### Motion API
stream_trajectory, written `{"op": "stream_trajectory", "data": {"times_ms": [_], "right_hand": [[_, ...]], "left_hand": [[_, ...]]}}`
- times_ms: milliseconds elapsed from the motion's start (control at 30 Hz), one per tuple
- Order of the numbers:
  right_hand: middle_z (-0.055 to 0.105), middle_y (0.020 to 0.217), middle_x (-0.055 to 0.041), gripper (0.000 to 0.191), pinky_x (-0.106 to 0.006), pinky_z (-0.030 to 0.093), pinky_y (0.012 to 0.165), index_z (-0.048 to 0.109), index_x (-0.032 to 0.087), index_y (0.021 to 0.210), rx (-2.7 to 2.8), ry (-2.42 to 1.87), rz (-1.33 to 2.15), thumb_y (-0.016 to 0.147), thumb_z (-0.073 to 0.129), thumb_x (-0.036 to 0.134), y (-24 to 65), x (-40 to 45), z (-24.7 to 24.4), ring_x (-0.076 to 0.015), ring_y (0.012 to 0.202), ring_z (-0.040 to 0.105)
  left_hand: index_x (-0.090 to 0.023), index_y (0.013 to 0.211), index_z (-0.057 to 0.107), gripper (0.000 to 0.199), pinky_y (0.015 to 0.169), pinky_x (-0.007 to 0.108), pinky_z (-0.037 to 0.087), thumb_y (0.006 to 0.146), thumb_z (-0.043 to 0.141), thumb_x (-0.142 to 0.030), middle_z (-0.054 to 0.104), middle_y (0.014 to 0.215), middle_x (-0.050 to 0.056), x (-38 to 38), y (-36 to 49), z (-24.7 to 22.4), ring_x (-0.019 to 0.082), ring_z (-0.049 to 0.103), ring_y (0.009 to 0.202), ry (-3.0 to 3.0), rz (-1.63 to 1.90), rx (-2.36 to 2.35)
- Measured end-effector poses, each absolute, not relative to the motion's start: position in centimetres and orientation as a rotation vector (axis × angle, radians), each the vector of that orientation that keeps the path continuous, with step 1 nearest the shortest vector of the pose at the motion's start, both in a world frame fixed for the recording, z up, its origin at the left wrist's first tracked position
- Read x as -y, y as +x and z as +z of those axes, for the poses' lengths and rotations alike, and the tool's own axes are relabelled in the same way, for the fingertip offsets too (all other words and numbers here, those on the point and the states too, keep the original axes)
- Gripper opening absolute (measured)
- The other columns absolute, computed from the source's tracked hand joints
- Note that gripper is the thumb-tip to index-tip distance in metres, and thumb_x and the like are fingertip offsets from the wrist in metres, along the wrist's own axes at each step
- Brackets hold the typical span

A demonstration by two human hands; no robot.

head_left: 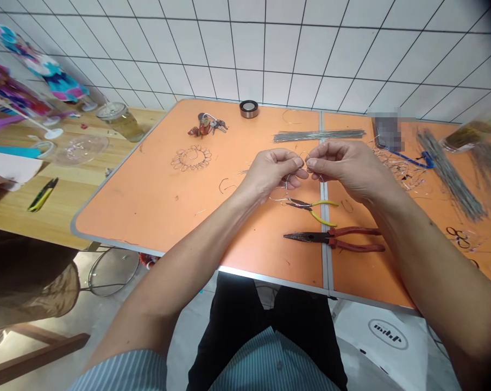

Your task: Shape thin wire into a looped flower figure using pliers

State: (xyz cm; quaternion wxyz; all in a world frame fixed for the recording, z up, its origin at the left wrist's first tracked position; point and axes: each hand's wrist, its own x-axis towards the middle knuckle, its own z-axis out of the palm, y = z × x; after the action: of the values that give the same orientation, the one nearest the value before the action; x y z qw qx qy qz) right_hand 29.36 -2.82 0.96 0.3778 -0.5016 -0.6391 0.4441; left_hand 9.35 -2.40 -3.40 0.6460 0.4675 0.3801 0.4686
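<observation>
Above the orange table (245, 228), my left hand (276, 171) pinches a thin bent silvery wire (287, 187) between thumb and fingers. Close to its right, my right hand (337, 165) is closed on the same wire, thumb against forefinger. Wire loops hang below the left hand. Just under the hands lie small pliers with yellow handles (325, 203). Nearer the front edge are larger red-handled pliers (355, 239), their jaws pointing left. The fingers partly hide the wire.
A looped wire ring (191, 158), keys (213, 125) and a round tin (249, 109) lie left and behind. Straight wires (319, 135) lie beyond the hands. More wire bundles (453, 176), a phone (386, 133) and a drink cup (469, 133) are at right.
</observation>
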Motion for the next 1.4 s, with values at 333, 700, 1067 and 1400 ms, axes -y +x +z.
{"op": "stream_trajectory", "data": {"times_ms": [333,700,1067,1400], "right_hand": [[0.074,0.078,-0.0029,0.015,-0.033,0.052,0.063,0.081,0.022,0.084,1.597,-1.289,1.15,0.088,0.095,0.024,29.1,3.0,0.8,-0.0137,0.064,0.061],[0.078,0.081,-0.0043,0.022,-0.034,0.053,0.06,0.081,0.025,0.085,1.616,-1.249,1.168,0.083,0.1,0.037,29.5,2.7,-0.1,-0.0166,0.066,0.063],[0.074,0.077,-0.003,0.024,-0.036,0.056,0.065,0.082,0.023,0.088,1.603,-1.285,1.139,0.084,0.101,0.037,29.6,2.7,-0.2,-0.0168,0.067,0.064],[0.083,0.099,-0.0058,0.027,-0.046,0.069,0.093,0.082,0.028,0.091,1.578,-1.179,1.032,0.077,0.104,0.035,28.4,4.0,-0.2,-0.0269,0.097,0.079]], "left_hand": [[-0.017,0.108,0.075,0.013,0.062,0.022,0.056,0.096,0.08,-0.018,0.082,0.081,0.0,2.5,9.2,-3.2,0.009,0.069,0.058,1.177,1.062,-0.922],[-0.018,0.106,0.074,0.02,0.062,0.023,0.055,0.088,0.082,-0.014,0.081,0.079,-0.001,2.7,9.1,-2.6,0.008,0.068,0.058,1.232,1.011,-0.902],[-0.017,0.103,0.073,0.017,0.058,0.022,0.053,0.089,0.08,-0.008,0.076,0.073,-0.003,2.7,9.3,-2.8,0.007,0.065,0.054,1.24,1.064,-0.937],[-0.018,0.1,0.073,0.013,0.057,0.022,0.053,0.091,0.08,-0.012,0.076,0.077,-0.003,2.5,9.3,-3.2,0.007,0.066,0.054,1.228,1.154,-0.926]]}}
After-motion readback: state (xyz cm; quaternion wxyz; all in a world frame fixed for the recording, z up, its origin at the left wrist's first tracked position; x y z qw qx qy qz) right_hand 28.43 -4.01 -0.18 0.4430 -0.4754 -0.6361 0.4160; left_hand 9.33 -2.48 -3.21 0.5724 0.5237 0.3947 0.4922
